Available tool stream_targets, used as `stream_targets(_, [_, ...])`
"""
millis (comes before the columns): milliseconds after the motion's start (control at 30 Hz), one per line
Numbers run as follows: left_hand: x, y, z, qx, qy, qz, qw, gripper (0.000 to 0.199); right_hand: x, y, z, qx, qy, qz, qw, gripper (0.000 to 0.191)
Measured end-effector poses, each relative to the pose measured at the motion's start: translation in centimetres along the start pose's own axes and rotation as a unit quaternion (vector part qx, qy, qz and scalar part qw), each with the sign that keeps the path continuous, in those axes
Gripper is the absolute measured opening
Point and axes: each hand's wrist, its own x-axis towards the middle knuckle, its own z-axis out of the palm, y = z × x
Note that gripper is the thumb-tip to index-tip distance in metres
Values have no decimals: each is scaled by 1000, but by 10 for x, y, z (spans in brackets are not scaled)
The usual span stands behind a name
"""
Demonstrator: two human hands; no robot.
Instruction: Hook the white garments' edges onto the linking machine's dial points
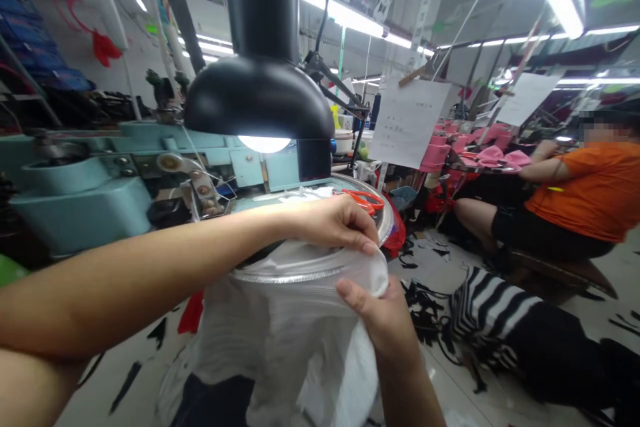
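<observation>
Left hand (343, 221) pinches white fabric (285, 327) by the toothed rim's (295, 277) right edge! Right hand (393, 320) pinches below, apparently keeping it taut.

It's white for the cloth (295, 320), solid black for the lamp (260, 97), pale teal across the machine (80, 210)! Orange flashes on the scissors (369, 207), orange again on the shirt (595, 187), and black-and-white stripes on the bundle (500, 303)!
</observation>
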Motion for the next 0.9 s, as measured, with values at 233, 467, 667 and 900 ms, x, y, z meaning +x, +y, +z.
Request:
stream_targets(233, [3, 0, 5, -32, 21, -15, 999, 13, 2, 19, -2, -40, 36, -66, 996, 29])
stream_targets(467, [5, 1, 6, -2, 9, -18, 1000, 17, 9, 15, -29, 57, 118, -33, 991, 19])
stream_targets(667, [6, 5, 7, -1, 29, -19, 999, 16, 12, 2, -20, 28, -50, -9, 998, 26])
stream_targets(900, [6, 8, 8, -4, 45, -17, 999, 19, 15, 11, -13, 0, -12, -62, 998, 32])
